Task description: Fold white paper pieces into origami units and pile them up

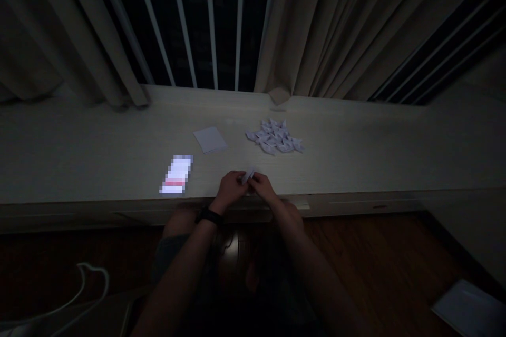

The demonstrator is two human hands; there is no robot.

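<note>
Between my two hands, just above the front edge of the pale ledge, is a small folded piece of white paper (247,175). My left hand (231,188) pinches it from the left, and a dark band circles that wrist. From the other side, the fingers of my right hand (262,186) are closed on the same paper. Beyond the hands, a cluster of folded paper pieces (275,137) with pointed tips sits on the ledge. A stack of square paper sheets (211,139) lies to its left. The fine folds are too dim to make out.
A lit phone (177,174) lies on the ledge (356,158) left of my hands. Behind stand a barred window (209,26) and long curtains (316,26). A white cable (95,268) is at lower left, and a pale flat object (470,308) at lower right.
</note>
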